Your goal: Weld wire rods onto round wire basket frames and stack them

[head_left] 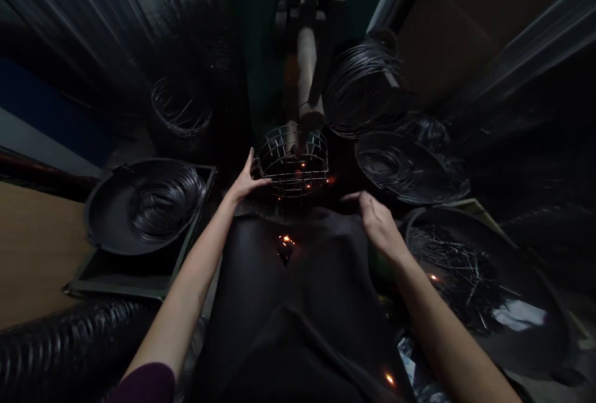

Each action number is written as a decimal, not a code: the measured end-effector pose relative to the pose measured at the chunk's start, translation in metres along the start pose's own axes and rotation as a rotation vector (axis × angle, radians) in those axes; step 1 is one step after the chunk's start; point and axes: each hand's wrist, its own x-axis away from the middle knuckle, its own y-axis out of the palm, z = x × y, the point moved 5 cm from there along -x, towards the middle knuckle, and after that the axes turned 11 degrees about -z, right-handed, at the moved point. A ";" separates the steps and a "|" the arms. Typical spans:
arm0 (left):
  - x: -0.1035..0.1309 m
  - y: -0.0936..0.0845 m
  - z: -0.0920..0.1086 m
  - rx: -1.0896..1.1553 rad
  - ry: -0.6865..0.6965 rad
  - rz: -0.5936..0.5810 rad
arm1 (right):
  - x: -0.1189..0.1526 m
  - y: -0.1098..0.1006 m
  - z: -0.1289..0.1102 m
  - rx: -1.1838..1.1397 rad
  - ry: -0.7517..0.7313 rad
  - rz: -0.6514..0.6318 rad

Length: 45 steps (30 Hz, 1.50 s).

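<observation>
A round wire basket (293, 164) of thin metal rods sits at the lower end of a pale machine arm (307, 67). My left hand (245, 182) holds the basket's left side, thumb and fingers spread around the wires. To the right of the basket and apart from it is my right hand (377, 220), its index finger stretched leftward and the other fingers curled in. Whether anything small lies in those curled fingers is hidden. Glowing sparks fly around the basket, and a bright cluster (286, 240) shows over the dark apron (298, 291) on my lap.
At left, a dark pan (109, 217) carries a wire coil (167, 201). On the right, one pan (437, 185) holds wire rings and a larger pan (535, 341) holds loose short wires. Wire bundles (363, 89) stand behind. A ribbed black hose (69, 347) lies lower left.
</observation>
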 end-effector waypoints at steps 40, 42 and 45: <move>0.037 0.035 0.117 -0.497 0.257 0.018 | -0.042 0.052 -0.072 0.867 -0.509 -0.246; 0.032 0.034 0.117 -0.491 0.258 0.011 | -0.047 0.049 -0.073 0.853 -0.498 -0.231; 0.025 0.031 0.117 -0.471 0.249 0.008 | -0.053 0.047 -0.075 0.841 -0.490 -0.225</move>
